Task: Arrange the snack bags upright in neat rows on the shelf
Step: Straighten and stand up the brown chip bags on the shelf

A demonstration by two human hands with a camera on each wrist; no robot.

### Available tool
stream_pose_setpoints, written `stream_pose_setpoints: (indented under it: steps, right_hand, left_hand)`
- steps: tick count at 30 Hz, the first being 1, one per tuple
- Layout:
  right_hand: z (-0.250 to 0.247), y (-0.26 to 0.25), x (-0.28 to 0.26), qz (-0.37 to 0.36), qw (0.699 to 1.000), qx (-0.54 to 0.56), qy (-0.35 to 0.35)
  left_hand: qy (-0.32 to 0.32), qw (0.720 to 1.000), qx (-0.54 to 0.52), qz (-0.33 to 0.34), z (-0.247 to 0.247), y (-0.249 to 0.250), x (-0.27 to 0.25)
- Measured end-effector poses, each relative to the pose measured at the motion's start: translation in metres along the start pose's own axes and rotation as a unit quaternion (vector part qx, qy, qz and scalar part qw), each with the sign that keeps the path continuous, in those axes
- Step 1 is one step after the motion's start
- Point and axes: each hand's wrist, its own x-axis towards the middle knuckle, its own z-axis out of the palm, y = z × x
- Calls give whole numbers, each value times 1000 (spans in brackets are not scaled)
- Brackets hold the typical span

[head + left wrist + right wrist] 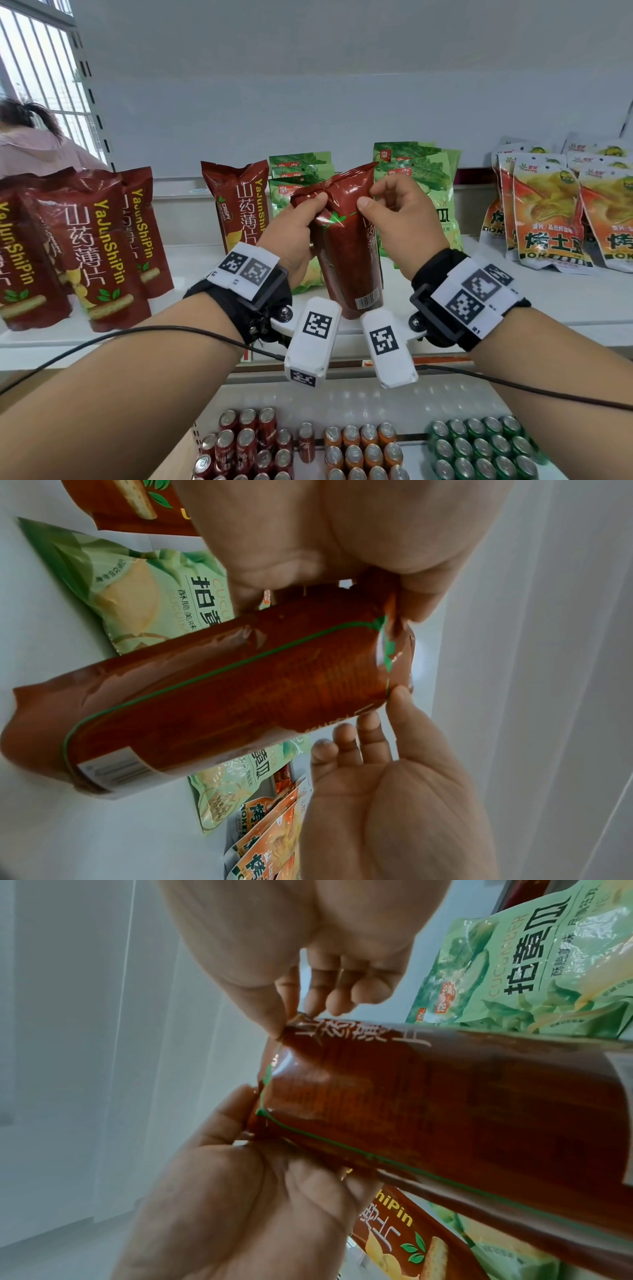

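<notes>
Right now you are standing a dark red snack bag (349, 246) upright on the white shelf (513, 294), in front of the green bags (411, 171). Your left hand (294, 236) and right hand (400, 219) pinch its crumpled top, fingers curled, wrists level. Next, I judge, it wants settling beside the standing red bag (236, 202).

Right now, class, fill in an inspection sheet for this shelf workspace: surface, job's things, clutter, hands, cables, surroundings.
Surface: white shelf, bags standing on it.
Job's things: red bag upright at the front edge, barcode low; more red bags left, green bags behind, orange bags right.
Clutter: nothing seen.
Hands: left hand and right hand both pinch the red bag's crumpled top.
Cables: black cable crosses the left forearm; another trails right.
Surroundings: drink cans on the shelf below; a person and a barred window at left.
</notes>
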Motion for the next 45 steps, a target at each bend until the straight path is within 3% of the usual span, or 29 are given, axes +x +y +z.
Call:
stream_pose_setpoints:
  steps: [7,12,14,18,24,32,37,42,45]
  right_hand:
    - [-5,-3,-10,9,994,-37,-106]
    - [-3,2,-7,39,998,-24,-52]
    - [0,2,-3,60,996,39,-46]
    - [18,-1,-1,90,978,156,-108]
    - [67,0,-3,94,962,182,-179]
    - [123,15,27,140,978,45,-145]
    - [153,20,49,164,977,63,-124]
    - [170,45,70,187,964,-118,-148]
    - [178,51,76,164,967,-123,-148]
  left_hand:
    - [-88,995,53,2,-11,0,0]
    - [-84,993,84,24,-12,4,-4]
    - [-78,992,94,12,-15,4,-7]
    - [-121,986,116,-21,-35,0,-18]
    - [-31,988,149,-3,-87,6,-20]
    - [109,985,135,-4,-156,16,-16]
    - [140,981,136,-7,-179,12,-4]
    - [142,980,136,-20,-195,6,12]
    - [139,980,139,-28,-202,2,21]
